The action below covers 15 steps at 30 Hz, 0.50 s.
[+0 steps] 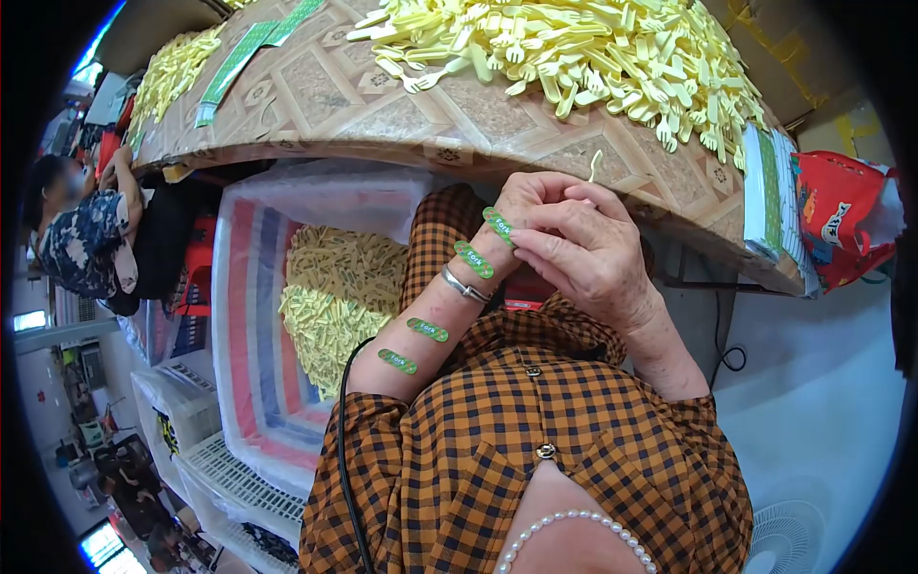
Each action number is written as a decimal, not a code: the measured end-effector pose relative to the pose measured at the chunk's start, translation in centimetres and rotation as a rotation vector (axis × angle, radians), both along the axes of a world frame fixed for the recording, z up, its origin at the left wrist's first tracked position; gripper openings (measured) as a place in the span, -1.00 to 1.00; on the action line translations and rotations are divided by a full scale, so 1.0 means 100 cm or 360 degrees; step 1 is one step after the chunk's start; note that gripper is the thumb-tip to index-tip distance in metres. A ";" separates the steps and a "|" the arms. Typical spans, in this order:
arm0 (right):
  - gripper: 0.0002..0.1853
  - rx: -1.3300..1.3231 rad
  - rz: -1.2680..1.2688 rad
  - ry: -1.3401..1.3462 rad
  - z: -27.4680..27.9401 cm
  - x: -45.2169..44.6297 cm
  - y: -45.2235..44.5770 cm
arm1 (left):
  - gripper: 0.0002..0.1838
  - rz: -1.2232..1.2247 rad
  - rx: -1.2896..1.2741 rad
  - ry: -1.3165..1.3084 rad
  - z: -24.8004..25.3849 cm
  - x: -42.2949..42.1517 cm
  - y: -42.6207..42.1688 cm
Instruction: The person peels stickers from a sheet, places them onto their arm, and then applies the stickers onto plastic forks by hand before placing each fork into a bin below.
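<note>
My left hand (528, 196) is closed, its fingertips pinched on a small yellow plastic fork (595, 166), of which only a thin part sticks up. My right hand (602, 251) reaches across, thumb and forefinger pinched at the edge of a green "Fork" sticker (497, 222) on my left wrist. Whether that sticker has lifted is hard to make out. Further green stickers, such as one at the forearm's middle (427, 329), run along my left arm beside a metal bracelet (466, 284). Beyond both hands, a large pile of yellow forks (583, 57) covers the patterned table (316, 100).
Left of my lap stands a striped, plastic-lined container (253, 316) holding many wrapped-looking pieces. Green sticker strips (239, 67) lie on the table. At right are a sticker stack (770, 201) and a red bag (841, 215). A co-worker (86, 230) sits at far left.
</note>
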State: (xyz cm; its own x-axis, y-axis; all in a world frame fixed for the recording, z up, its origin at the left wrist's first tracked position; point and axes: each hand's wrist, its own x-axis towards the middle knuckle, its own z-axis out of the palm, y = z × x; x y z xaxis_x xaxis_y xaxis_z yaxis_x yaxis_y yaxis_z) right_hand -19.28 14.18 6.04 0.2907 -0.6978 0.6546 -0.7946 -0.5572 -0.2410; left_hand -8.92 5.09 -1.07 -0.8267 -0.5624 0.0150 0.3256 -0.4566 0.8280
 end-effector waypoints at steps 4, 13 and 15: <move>-0.82 0.0220 0.0044 -0.0147 0.002 0.001 -0.001 | -0.84 -0.0031 -0.0248 -0.0142 -0.013 0.001 -0.001; -0.91 -0.0223 -0.0447 -0.0815 -0.006 -0.019 0.012 | -0.67 -0.0024 0.0469 0.0155 0.012 0.016 0.010; -0.85 -0.0297 -0.0496 -0.0557 -0.008 -0.021 0.020 | -0.66 -0.0054 0.0531 0.0268 0.013 0.021 0.010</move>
State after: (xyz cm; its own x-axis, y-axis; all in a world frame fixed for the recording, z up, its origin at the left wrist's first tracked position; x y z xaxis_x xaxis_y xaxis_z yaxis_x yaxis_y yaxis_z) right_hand -21.36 16.18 5.26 -0.1721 -0.5782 0.7975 -0.8194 -0.3653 -0.4417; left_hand -6.80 6.11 0.18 -0.8464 -0.5318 -0.0275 0.4246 -0.7051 0.5680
